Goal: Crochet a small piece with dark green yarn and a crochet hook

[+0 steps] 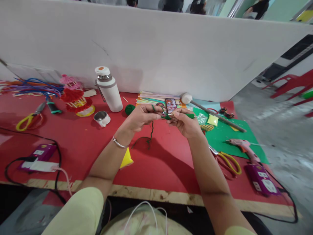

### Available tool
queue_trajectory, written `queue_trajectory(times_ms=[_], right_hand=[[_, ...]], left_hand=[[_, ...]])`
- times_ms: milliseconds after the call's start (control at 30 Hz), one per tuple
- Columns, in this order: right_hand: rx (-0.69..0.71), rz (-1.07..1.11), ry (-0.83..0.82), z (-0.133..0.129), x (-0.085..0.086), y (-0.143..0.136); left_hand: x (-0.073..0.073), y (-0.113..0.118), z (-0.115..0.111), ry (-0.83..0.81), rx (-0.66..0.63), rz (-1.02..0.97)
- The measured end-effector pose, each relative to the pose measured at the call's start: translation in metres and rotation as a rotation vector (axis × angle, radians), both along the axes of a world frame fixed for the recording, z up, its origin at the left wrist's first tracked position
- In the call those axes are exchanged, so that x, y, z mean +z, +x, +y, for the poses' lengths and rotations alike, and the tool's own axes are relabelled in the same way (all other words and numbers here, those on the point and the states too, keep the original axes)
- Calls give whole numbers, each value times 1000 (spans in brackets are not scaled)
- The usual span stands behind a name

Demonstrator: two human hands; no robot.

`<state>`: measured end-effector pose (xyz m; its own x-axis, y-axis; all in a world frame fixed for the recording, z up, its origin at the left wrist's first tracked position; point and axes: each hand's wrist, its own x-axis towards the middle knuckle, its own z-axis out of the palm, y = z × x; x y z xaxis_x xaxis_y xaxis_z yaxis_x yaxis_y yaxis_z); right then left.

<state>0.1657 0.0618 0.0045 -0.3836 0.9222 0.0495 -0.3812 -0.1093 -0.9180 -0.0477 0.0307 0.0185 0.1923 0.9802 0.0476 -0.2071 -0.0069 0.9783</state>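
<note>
Above the red tabletop, my left hand (141, 118) pinches a small piece of green crochet work (166, 116), with green yarn running over a raised finger. My right hand (185, 123) is closed round a crochet hook (190, 116) with a green handle, its metal shaft pointing left into the work. The exact stitch is too small to make out. A loose green yarn tail (149, 139) hangs below my left hand. Partly behind that hand lies a ball of green yarn (129, 109). A phone (171, 105) with a lit picture stands just beyond my fingertips.
A white thermos (110, 93) and metal cup (102, 118) stand left, near scissors (26, 121) and a pink-and-red craft piece (73, 94). Right are a glue gun (244, 147), more scissors (230, 163) and a purple power strip (261, 179). A white partition (156, 52) rises behind.
</note>
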Motion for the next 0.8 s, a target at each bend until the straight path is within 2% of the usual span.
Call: queue_trajectory(times_ms=[400,800], right_hand=[[39,-29,9,0,-1,1],[-1,4,6,0,-3,-3]], left_hand=[[1,1,2,-29,-4,-29],[0,1,2,-1,6,-27]])
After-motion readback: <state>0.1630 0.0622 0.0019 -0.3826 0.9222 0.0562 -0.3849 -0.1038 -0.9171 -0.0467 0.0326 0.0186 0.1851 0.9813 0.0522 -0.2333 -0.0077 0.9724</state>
